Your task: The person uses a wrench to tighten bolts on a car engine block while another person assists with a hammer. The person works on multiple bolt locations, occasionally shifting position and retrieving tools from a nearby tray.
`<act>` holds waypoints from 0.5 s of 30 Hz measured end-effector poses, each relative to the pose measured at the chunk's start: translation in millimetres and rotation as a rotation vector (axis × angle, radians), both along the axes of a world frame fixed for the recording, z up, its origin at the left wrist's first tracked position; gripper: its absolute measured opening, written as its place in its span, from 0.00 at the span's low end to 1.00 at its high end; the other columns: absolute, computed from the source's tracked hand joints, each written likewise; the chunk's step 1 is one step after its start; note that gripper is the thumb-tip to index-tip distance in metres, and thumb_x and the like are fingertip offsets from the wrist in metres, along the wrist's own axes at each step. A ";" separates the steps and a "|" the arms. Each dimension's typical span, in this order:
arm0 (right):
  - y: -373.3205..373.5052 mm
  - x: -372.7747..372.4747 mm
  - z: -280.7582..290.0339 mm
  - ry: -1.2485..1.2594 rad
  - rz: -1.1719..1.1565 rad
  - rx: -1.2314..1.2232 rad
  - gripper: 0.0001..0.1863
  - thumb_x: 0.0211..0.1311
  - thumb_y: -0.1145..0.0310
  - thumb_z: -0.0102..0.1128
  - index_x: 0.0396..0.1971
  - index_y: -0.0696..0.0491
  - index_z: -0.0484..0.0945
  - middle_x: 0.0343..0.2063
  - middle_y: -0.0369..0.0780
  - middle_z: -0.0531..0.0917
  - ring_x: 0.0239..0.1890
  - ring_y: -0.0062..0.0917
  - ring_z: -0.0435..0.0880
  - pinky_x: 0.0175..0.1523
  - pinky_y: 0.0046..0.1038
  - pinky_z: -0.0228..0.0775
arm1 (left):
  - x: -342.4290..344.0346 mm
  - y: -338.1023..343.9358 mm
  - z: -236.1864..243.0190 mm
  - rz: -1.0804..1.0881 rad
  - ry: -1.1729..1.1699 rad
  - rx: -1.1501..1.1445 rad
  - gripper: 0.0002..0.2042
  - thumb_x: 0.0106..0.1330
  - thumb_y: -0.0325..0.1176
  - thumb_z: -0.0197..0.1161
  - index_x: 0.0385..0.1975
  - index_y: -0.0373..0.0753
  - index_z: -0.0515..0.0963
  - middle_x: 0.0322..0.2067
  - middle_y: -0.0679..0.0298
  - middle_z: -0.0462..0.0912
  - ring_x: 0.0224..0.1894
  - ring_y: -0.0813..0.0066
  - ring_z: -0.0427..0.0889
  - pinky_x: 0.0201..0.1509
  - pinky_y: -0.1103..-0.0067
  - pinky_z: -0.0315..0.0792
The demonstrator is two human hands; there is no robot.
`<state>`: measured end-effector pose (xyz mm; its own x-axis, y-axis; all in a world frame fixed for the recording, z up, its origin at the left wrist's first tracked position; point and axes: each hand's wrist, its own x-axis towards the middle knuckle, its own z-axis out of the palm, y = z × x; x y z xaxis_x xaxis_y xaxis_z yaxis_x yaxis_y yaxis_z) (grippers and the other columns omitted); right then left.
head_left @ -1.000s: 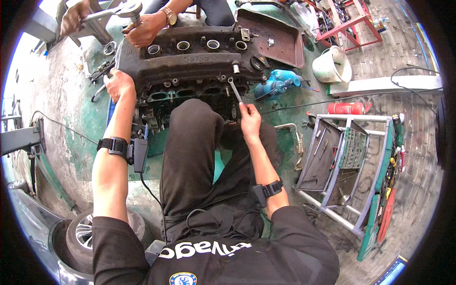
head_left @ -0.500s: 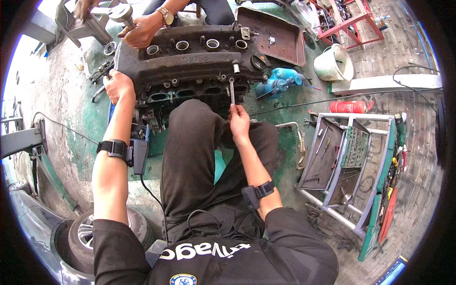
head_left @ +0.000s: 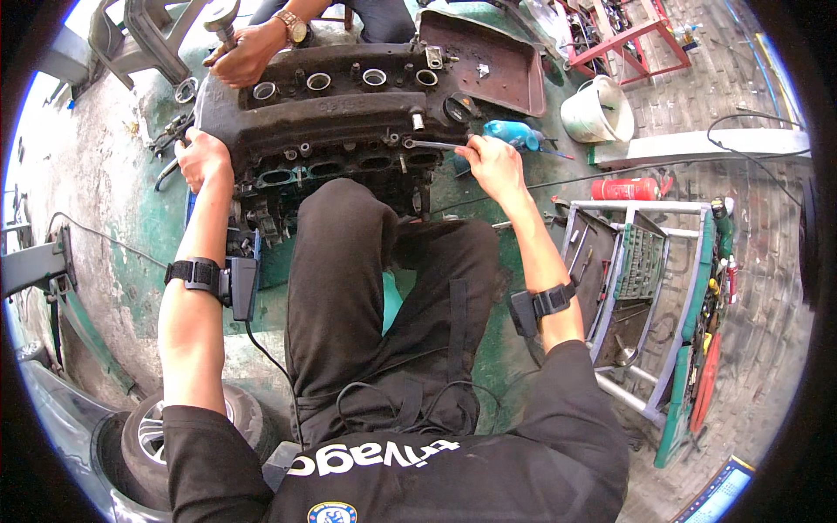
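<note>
A dark, grimy engine head with its valve cover (head_left: 349, 116) lies in front of my knees, a row of round holes along its top. My right hand (head_left: 495, 166) is closed around the outer end of a combination wrench (head_left: 438, 146). The wrench lies nearly sideways, its far end at a bolt on the cover's near edge. At the left end of the engine, my left hand (head_left: 206, 160) grips the corner, its fingertips partly hidden. Across from me, a co-worker's hand (head_left: 255, 54) holds a metal tool with a round head (head_left: 222, 16) over the cover's far left corner.
A rusty tray (head_left: 501, 83) sits behind the engine, with a blue bottle (head_left: 513, 133) nearby. To the right are a white bucket (head_left: 597, 111), a red fire extinguisher (head_left: 626, 189) and a tool trolley (head_left: 641, 270). A car wheel (head_left: 153, 436) stands at lower left.
My right hand has swung the wrench from pointing toward me to pointing right. My left hand keeps its place on the engine. The co-worker's other hand has left the view.
</note>
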<state>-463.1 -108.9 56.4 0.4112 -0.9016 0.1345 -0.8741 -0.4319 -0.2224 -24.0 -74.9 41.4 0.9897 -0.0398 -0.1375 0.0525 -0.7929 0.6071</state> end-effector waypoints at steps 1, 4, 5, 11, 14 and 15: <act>7.7 1.4 -2.9 -0.024 -0.014 -0.020 0.16 0.61 0.56 0.61 0.25 0.55 0.79 0.23 0.45 0.80 0.28 0.41 0.81 0.33 0.37 0.71 | 0.3 0.2 -0.1 0.005 -0.001 0.019 0.28 0.62 0.54 0.44 0.59 0.48 0.73 0.53 0.49 0.78 0.55 0.49 0.78 0.60 0.59 0.66; 41.1 6.4 -25.6 -0.323 -0.170 0.066 0.16 0.61 0.58 0.63 0.25 0.57 0.78 0.20 0.44 0.78 0.22 0.36 0.78 0.30 0.35 0.68 | 1.1 0.3 -0.6 0.006 -0.001 0.015 0.28 0.62 0.54 0.44 0.59 0.48 0.73 0.53 0.49 0.78 0.55 0.49 0.78 0.60 0.59 0.66; 54.0 9.4 -36.4 -0.427 -0.269 0.163 0.17 0.62 0.57 0.63 0.25 0.57 0.78 0.18 0.43 0.78 0.21 0.34 0.77 0.28 0.34 0.67 | 1.3 0.5 -0.9 -0.001 0.005 -0.001 0.28 0.62 0.54 0.44 0.59 0.47 0.73 0.53 0.49 0.78 0.55 0.49 0.78 0.60 0.59 0.67; 106.4 55.4 -107.4 -1.068 -0.675 0.554 0.17 0.68 0.58 0.59 0.21 0.50 0.71 0.15 0.26 0.65 0.16 0.10 0.60 0.20 0.19 0.52 | 2.0 1.6 -2.6 -0.020 -0.009 -0.010 0.29 0.63 0.54 0.43 0.60 0.47 0.73 0.53 0.49 0.79 0.55 0.49 0.78 0.59 0.60 0.67; 112.8 76.7 -114.8 -1.176 -0.771 0.615 0.18 0.70 0.57 0.56 0.26 0.57 0.74 0.17 0.28 0.66 0.22 0.15 0.61 0.28 0.23 0.57 | 1.7 1.9 -2.5 -0.019 -0.015 -0.004 0.29 0.63 0.54 0.44 0.60 0.46 0.73 0.53 0.49 0.79 0.55 0.49 0.78 0.60 0.59 0.67; 114.5 83.0 -114.1 -1.241 -0.771 0.646 0.18 0.71 0.58 0.55 0.26 0.56 0.73 0.17 0.28 0.66 0.22 0.14 0.61 0.28 0.22 0.56 | 1.7 1.9 -2.1 -0.032 -0.018 -0.006 0.29 0.63 0.54 0.44 0.60 0.46 0.73 0.53 0.49 0.79 0.55 0.49 0.78 0.60 0.59 0.67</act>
<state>-380.0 5.7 -57.7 -0.2175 -0.8683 -0.4459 0.0252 0.4517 -0.8918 -22.4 -73.0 39.3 0.9902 -0.0723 -0.1196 0.0162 -0.7904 0.6124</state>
